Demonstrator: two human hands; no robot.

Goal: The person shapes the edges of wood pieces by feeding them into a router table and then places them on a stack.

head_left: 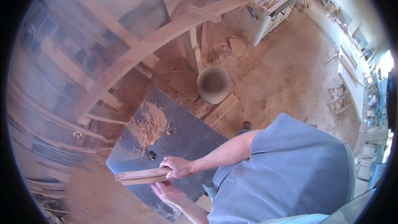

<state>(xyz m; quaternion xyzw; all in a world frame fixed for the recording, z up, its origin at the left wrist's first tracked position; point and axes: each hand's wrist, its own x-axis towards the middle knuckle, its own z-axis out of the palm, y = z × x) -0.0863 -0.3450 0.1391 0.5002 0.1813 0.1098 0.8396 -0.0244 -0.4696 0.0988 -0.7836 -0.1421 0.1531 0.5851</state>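
- Head view: one wooden strip (141, 176), slightly curved, with a lengthwise groove or step along its edge; located lower left of centre in the frame, over the dark table (188, 135). Whether it rests on the surface or is raised cannot be determined.
- Handling, as judged: light, stiff and dry; fine dust could make it slightly slippery. The stepped edge appears the part most liable to chip.
- Recommended hold: the broad faces near either end, keeping fingertips off the thin edge.
- Right hand (177, 167): closed around the strip's right-hand end in the frame, back of the hand upward; the grip appears firm.
- Left hand (165, 192): palm turned upward, fingers loosely extended and not clenched, just beside the strip's lower edge; contact cannot be confirmed.
- Table: a round dark hole (151, 155) lies just above the strip; a pile of wood shavings (149, 122) lies beyond it, toward the table's upper left part.
- Surroundings: a round bucket (201, 84) stands near the centre of the frame, beside loose boards (222, 110); a long curved beam (161, 35) spans the upper left.
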